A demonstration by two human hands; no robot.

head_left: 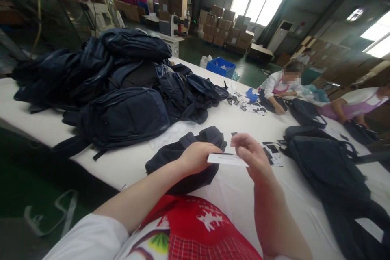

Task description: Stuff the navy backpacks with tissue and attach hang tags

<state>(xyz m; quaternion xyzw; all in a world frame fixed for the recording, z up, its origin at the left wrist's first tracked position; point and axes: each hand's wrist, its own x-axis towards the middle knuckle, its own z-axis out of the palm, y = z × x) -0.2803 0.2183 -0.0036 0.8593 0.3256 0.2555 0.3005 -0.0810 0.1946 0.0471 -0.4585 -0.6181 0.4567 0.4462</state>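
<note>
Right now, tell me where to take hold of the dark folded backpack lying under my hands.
Grip the dark folded backpack by its padded upper end near the far edge, coming from above. That rounded end stands clear, while the left hand and right hand holding the white card cover its middle.

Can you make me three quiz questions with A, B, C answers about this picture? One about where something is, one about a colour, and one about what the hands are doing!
1. Where is the big pile of backpacks?
A. On the white table
B. On the green floor
C. Inside the blue crate

2. What colour is the crate behind the table?
A. Yellow
B. Blue
C. Red

3. What are the left hand and the right hand doing?
A. Resting flat on the table
B. Zipping a backpack shut
C. Holding a small white card between them

Answers:
1. A, the dark bags are heaped on the tabletop to the left.
2. B, it is bright blue against the green floor.
3. C, fingers of both hands pinch the card's ends above a dark bag.
</note>
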